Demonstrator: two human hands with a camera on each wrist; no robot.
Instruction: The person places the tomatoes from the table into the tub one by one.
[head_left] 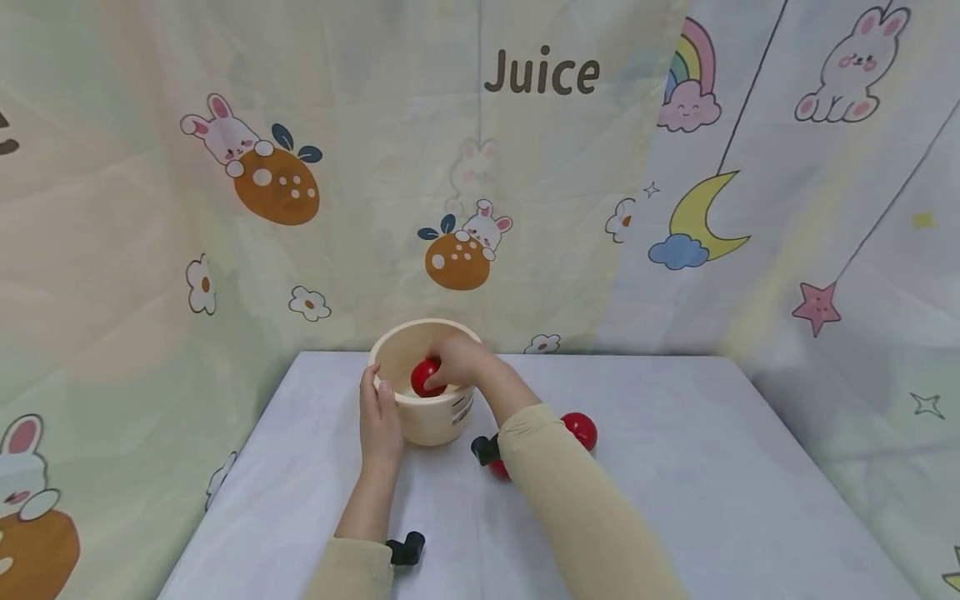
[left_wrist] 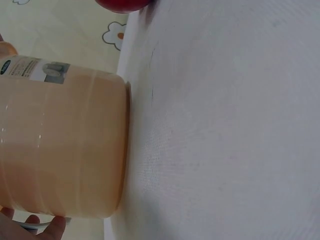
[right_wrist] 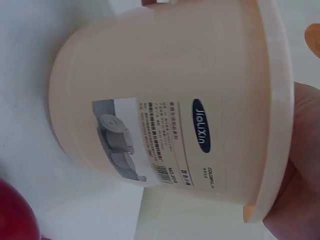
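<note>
A cream plastic bucket [head_left: 431, 423] stands upright on the table, its printed label [right_wrist: 160, 145] large in the right wrist view. My left hand [head_left: 381, 429] holds the bucket's left side, with fingers up by the rim. Fingertips [left_wrist: 54, 227] of that hand touch the bucket wall in the left wrist view. My right hand [head_left: 462, 362] reaches over the rim and grips a shiny red ball [head_left: 426, 377] inside the bucket. In the right wrist view the bucket wall hides that ball and the fingers.
Another red ball [head_left: 580, 430] lies right of the bucket, beyond my right forearm. A second red ball [head_left: 499, 469] is mostly hidden under the right wrist. The white-covered table [head_left: 750, 500] ends at a patterned curtain [head_left: 360, 167]. Black wrist mounts [head_left: 407, 549] stick out from both cuffs.
</note>
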